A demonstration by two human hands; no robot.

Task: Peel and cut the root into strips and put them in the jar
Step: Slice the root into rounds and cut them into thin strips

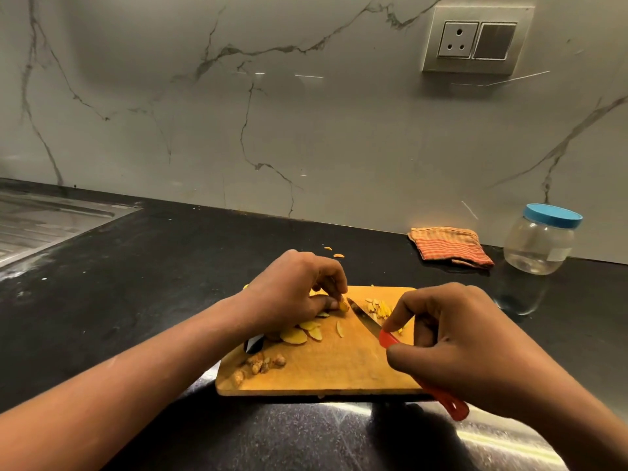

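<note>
Left hand (295,290) is down on the board, fingertips curled and pinching a small piece of root (344,306) against the wood. Right hand (452,341) grips the knife (367,320) by its red handle, forefinger up near the blade, and the tip sits just beside that pinched piece. By the left palm there's a fan of pale yellow slices (302,333). Past the blade lies a little heap of cut strips (380,307). Brown peelings (261,363) sit at the near left corner of the wooden cutting board (339,372). Further out on the black counter (153,283), a folded orange cloth (448,246) lies by the wall. To its right stands the jar (538,243), upright, blue lid on, well apart from the board.
</note>
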